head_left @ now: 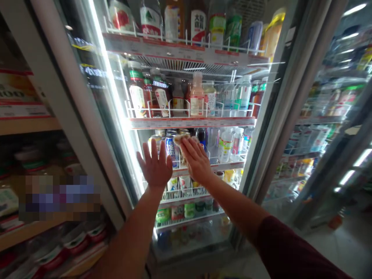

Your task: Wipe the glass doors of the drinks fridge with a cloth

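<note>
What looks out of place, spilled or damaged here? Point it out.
Nothing visible looks spilled or broken in the drinks fridge. What stands out is a pixelated patch at left, hiding part of the shelving.

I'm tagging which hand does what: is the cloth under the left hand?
No, the cloth is under the right hand; the left hand is spread, with none showing.

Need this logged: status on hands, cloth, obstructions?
Right hand flat over cloth, apparently against glass door. Left hand open, spread, beside it. Drinks behind door, not in the way.
</note>
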`<act>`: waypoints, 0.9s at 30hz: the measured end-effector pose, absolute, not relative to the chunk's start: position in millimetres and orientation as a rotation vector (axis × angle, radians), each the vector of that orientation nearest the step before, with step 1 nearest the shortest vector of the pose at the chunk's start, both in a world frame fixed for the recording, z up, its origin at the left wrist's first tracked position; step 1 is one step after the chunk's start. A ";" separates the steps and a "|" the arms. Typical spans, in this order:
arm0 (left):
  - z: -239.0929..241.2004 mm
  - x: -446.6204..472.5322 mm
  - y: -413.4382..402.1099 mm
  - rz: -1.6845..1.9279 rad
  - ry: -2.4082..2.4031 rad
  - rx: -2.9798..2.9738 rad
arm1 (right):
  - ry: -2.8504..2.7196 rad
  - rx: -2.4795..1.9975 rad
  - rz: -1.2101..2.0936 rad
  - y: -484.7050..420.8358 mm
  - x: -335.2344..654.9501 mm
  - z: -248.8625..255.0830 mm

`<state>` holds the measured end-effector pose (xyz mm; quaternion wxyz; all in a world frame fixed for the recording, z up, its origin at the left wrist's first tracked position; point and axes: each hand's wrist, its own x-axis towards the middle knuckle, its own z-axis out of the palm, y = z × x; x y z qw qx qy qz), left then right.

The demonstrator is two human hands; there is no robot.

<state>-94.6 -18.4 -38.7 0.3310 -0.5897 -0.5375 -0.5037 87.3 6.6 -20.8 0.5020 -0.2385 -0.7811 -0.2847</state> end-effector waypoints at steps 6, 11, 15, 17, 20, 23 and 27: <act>-38.7 -94.2 -18.1 -1.335 -1.416 -1.545 | -1.699 -0.644 -0.594 14.6 110.1 -13.2; -37.2 -93.5 -19.2 -1.339 -1.415 -1.542 | -1.795 -0.658 -0.588 11.8 125.9 -35.1; -37.3 -93.8 -18.7 -1.357 -1.420 -1.556 | -1.619 -0.689 -0.658 22.6 139.6 -3.9; -37.8 -94.4 -17.8 -1.366 -1.411 -1.554 | -1.594 -0.711 -0.665 24.1 145.5 -10.2; -39.1 -95.8 -16.1 -1.359 -1.369 -1.548 | -1.638 -0.720 -0.654 21.5 155.5 -45.8; -40.6 -96.8 -14.5 -1.369 -1.336 -1.541 | -1.681 -0.688 -0.668 25.6 171.1 -57.9; -41.3 -97.1 -13.8 -1.369 -1.338 -1.548 | -1.533 -0.705 -0.632 42.6 195.5 -24.2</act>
